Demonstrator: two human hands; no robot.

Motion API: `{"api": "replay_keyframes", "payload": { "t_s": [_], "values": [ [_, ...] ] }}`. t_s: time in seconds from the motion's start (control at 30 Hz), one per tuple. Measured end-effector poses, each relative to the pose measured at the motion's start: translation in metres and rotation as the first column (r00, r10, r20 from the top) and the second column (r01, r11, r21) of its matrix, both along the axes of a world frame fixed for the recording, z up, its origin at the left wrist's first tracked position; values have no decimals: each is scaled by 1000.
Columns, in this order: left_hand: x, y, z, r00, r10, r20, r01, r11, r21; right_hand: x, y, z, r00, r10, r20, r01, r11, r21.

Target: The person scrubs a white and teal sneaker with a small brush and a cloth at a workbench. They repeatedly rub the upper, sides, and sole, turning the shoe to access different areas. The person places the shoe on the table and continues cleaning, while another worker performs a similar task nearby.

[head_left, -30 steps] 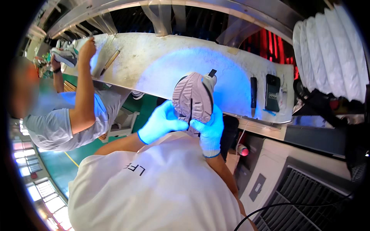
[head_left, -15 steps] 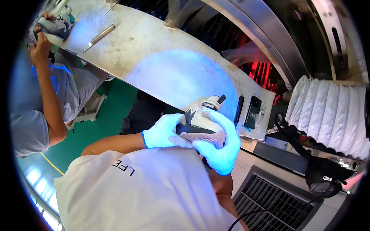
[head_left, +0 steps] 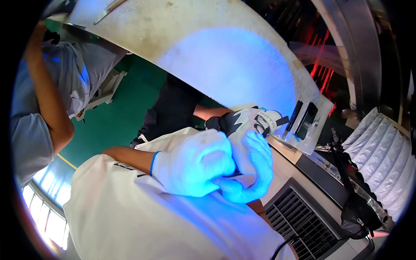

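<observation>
A white, grey and black sneaker (head_left: pixel 244 124) is held close to my chest, beside the table's near edge. My right hand (head_left: pixel 255 171), in a white knit glove, wraps round its far right side, with the thumb reaching across below. My left hand (head_left: pixel 195 162), gloved the same way, has its fingers curled in against the shoe's left side. Blue light falls on both gloves. Much of the sneaker's lower part is hidden behind the hands, and the left fingertips cannot be made out.
The pale worktable (head_left: pixel 143 37) carries a knife-like tool (head_left: pixel 108 11), a black pen (head_left: pixel 294 113) and a phone (head_left: pixel 306 121). A co-worker's arm (head_left: pixel 50 91) is at left. On the right are a white ribbed duct (head_left: pixel 381 151), a black pouch (head_left: pixel 359 216) and a vent grille (head_left: pixel 299 216).
The sneaker has turned and tilted, its opening now toward the right. My left hand has shifted from the shoe's side to over its near part. The view has also swung.
</observation>
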State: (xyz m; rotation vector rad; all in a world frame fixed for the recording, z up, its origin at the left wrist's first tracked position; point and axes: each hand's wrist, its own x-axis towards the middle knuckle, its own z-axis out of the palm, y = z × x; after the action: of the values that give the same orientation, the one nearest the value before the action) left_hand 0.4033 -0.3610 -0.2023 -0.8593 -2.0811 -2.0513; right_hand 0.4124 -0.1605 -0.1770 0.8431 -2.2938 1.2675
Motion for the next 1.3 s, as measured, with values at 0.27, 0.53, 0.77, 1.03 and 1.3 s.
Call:
{"api": "replay_keyframes", "payload": {
  "t_s": [0.27,0.53,0.77,1.03,1.3],
  "values": [
    [-31,28,1,944,-165,-286,150,986,-73,15,73,-27,997,36,70,-29,995,-96],
    [-55,85,18,880,-475,-28,465,870,-166,47,104,-25,984,-65,168,100,972,-211],
    [-42,108,18,851,-491,183,520,838,-168,62,115,-33,979,-82,187,137,943,-303],
    [-35,114,29,848,-456,272,507,847,-161,68,115,-35,975,-95,201,164,917,-363],
    [-49,107,13,805,-581,116,592,801,-92,59,100,-14,964,-98,247,181,924,-338]
  ]
}}
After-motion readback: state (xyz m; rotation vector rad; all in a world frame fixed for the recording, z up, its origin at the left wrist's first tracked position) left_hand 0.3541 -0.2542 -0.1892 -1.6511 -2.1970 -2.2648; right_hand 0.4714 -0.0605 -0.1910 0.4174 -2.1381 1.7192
